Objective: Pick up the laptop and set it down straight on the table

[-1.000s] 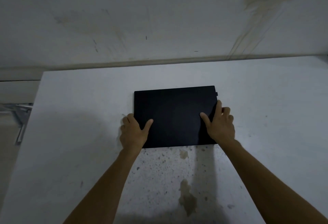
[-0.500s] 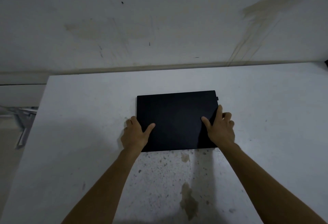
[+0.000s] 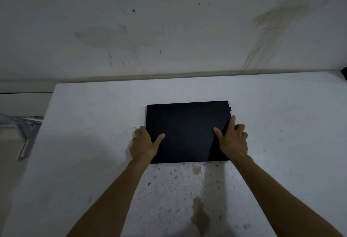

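Note:
A closed black laptop (image 3: 187, 129) lies flat near the middle of the white table (image 3: 281, 124), its edges nearly parallel to the table's far edge. My left hand (image 3: 144, 143) grips its left side near the front corner, thumb on the lid, fingers curled around the edge. On the opposite side my right hand (image 3: 233, 140) holds the right edge the same way, thumb on top and index finger stretched along the side.
A stained wall (image 3: 169, 30) rises just behind the table's far edge. The table's left edge (image 3: 47, 124) drops to a floor with a metal frame (image 3: 22, 129). A dark object (image 3: 344, 72) peeks in at the far right. Brown stains (image 3: 200, 216) mark the near tabletop.
The laptop and both hands have stayed together in the same grip; the view has shifted slightly, so they sit a little lower in frame. The laptop's angle looks unchanged.

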